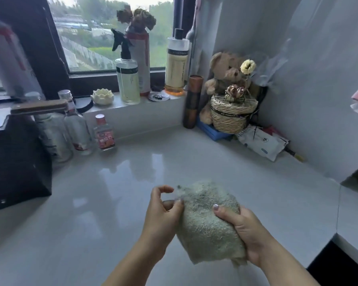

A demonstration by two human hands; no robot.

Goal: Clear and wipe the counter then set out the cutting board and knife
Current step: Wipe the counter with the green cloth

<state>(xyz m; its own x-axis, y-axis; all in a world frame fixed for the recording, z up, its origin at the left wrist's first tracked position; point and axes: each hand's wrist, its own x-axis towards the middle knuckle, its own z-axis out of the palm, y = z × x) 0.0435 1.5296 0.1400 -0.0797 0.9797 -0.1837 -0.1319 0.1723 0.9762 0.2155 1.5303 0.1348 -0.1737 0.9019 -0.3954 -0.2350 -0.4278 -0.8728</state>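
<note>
Terry cloth [210,221], pale green, held in both hands above the grey counter [103,195].
Head view: the right hand [244,232] grips its right side, thumb on top; the left hand [163,211] pinches its left edge, remaining fingers loosely curled.

Both my bare forearms come in from the near edge, angled toward each other. My left hand [163,211] sits left of centre, wrist bent, thumb and forefinger curled into a loose ring, other fingers pinching the edge of the cloth [209,221]. My right hand [242,230] is just right of it, fingers wrapped under, thumb pressed on top, gripping tight. Both hands raised, near together.
</note>
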